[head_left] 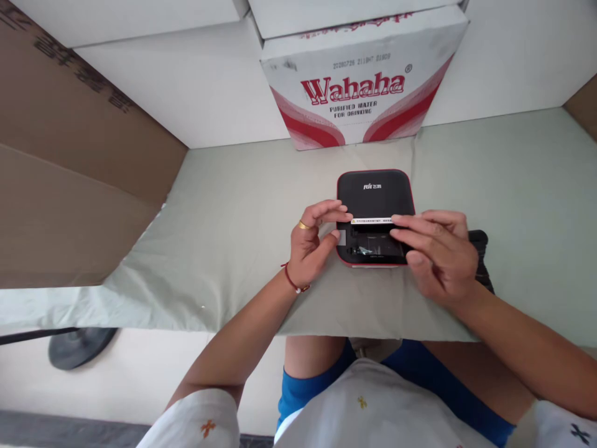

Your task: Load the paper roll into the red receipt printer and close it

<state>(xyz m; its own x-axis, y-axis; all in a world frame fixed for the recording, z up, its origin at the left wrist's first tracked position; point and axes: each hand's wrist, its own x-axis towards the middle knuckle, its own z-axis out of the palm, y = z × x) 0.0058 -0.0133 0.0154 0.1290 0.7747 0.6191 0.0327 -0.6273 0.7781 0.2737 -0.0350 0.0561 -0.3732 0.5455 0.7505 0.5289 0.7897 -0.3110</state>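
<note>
A: What takes up the most room?

B: The table under a pale green cloth (242, 218), running across the middle of the frame. Next comes the brown cardboard box with dark printed characters (79, 168), filling the left side. Then, at the upper centre, the white carton with red "Wahaha" lettering (364, 93), standing on the cloth.

A: And in front of the carton?

B: The flat black device with rounded corners and a thin red rim (375, 202). It lies on the cloth just right of the frame's centre, between the person's two hands.

A: How does the right hand (441, 252) sit?

B: It comes in from the lower right, two fingertips touching the device near the middle of its right half, the thumb lower down. Whether they pinch or merely press, one cannot tell.

A: The left hand (313, 239)?

B: Its fingers reach over the device's left edge, and the thumb tip is beside a small pale grey square (342, 238). Its grip cannot be told for certain either.

A: Anything smaller?

B: A black ridged object (481, 252), partly hidden behind the right hand. Then a narrow white printed strip (373, 221) across the device, fingertips at both ends, and finally a gold-coloured ring (304, 225) on the left hand.
</note>
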